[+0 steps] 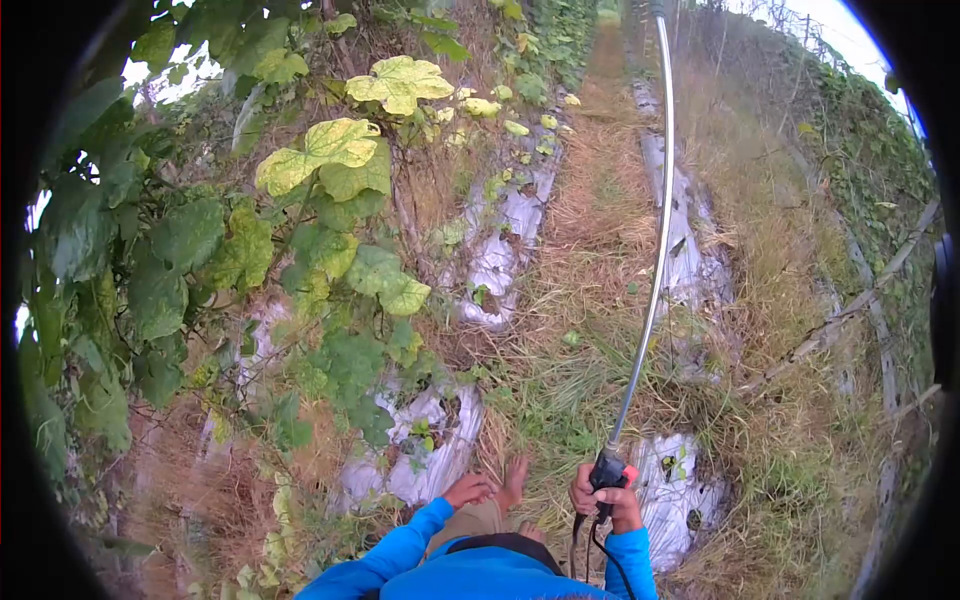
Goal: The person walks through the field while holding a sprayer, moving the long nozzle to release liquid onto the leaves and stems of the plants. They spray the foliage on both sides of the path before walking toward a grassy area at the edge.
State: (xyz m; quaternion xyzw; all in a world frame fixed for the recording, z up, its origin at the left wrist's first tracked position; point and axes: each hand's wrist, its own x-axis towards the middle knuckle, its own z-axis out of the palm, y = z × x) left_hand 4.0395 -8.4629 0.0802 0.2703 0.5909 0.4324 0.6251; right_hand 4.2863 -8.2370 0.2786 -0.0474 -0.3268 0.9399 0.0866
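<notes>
In the head view, the person's right hand point(607, 497) is closed tightly around the black grip of a spray lance point(655, 270), just below a red trigger piece point(628, 474). From that hand the thin metal lance rises and curves forward, and its far end leaves the picture at the top edge, so the nozzle is out of sight. A black hose point(597, 545) hangs from the foot of the lance, beside the blue sleeve point(632, 560).

To the left of the lance's grip, the left hand point(468, 490) lies by the person's khaki-clad thigh with its fingers curled. Nothing shows in it, and the picture is too small to tell whether it is shut on anything. A bare foot point(516, 478) stands on the grass between that hand and the lance.

As to progress, the lance is in hand and raised along the row, but no mist or stream shows anywhere along it. The climbing vines point(330, 160) left of the lance, some green and some yellowing, carry no sheen that can be read as wet. Nor does the silver ground sheet point(500, 250) under them. The grassy path point(590, 230) beneath the lance runs on far ahead, with a second overgrown fence point(870, 200) to the lance's right. How much of these rows is covered cannot be judged here, and a long stretch lies in front.
</notes>
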